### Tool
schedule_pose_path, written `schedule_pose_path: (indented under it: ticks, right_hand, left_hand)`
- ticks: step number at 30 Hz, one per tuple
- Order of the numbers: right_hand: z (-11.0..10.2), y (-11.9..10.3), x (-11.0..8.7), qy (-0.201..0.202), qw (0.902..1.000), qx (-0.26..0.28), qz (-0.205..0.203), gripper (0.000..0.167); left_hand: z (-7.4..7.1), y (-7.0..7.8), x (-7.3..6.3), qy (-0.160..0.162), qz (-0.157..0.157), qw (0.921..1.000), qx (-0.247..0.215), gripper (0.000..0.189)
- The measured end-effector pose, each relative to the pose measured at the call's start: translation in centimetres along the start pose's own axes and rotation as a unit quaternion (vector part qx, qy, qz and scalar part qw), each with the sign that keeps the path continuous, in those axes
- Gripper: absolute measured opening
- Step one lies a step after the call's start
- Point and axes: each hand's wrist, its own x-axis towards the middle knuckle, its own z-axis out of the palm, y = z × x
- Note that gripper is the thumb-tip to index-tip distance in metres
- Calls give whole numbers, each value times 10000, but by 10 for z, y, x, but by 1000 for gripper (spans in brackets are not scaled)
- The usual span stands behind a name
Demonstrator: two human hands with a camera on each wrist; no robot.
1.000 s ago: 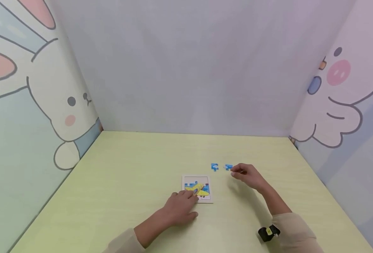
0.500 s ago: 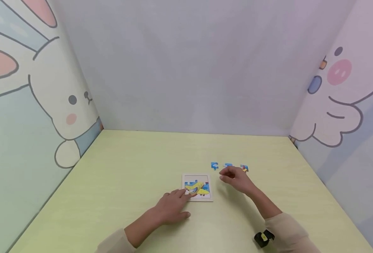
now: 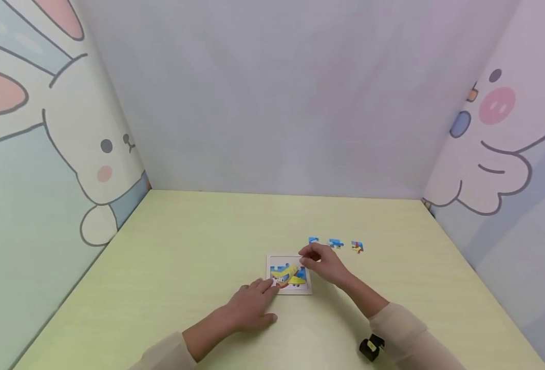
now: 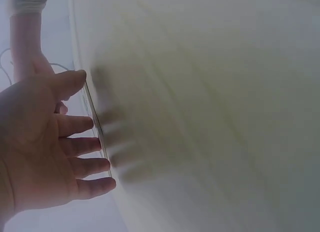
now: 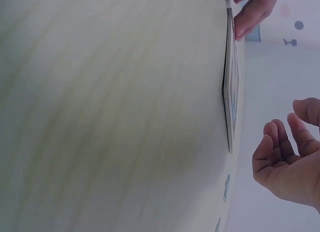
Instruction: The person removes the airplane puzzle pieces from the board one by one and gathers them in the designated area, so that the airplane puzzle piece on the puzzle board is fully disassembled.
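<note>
A small square puzzle tray (image 3: pixel 268 272) with a pale frame lies on the table, its lower part filled with pieces showing a yellow aeroplane on blue; the strip along its top is bare. My left hand (image 3: pixel 252 307) rests with outstretched fingertips on the tray's lower left edge. My right hand (image 3: pixel 325 264) hovers over the upper right corner, thumb and fingers loosely bent; in the right wrist view nothing shows between its fingertips. Behind it lie three loose puzzle pieces: a blue one (image 3: pixel 313 240) partly hidden, a blue-and-white one (image 3: pixel 336 243), and one with red and yellow (image 3: pixel 357 246).
The pale yellow-green table (image 3: pixel 198 231) reaches back to a plain grey wall (image 3: pixel 272 103). Side walls carry a printed rabbit (image 3: pixel 87 154) and a printed pig (image 3: pixel 494 133). A black wrist camera (image 3: pixel 371 347) sits at the right sleeve.
My right hand has moved left from the rightmost loose piece to the tray's upper right corner, uncovering that piece. My left hand has shifted slightly left, baring more of the aeroplane picture.
</note>
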Motion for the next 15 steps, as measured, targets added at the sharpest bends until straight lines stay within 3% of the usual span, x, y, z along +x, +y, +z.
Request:
schedule_pose_path:
  ticks: [8,15]
  right_hand:
    - [25,-1,10,-424,9988,186,-140,17]
    - [38,-6,18,-481,9988,-109,-10,15]
  left_hand:
    - [-3,1,1,136,204,9991,332,52]
    - [-3,-4,3,200,335,9982,446,46]
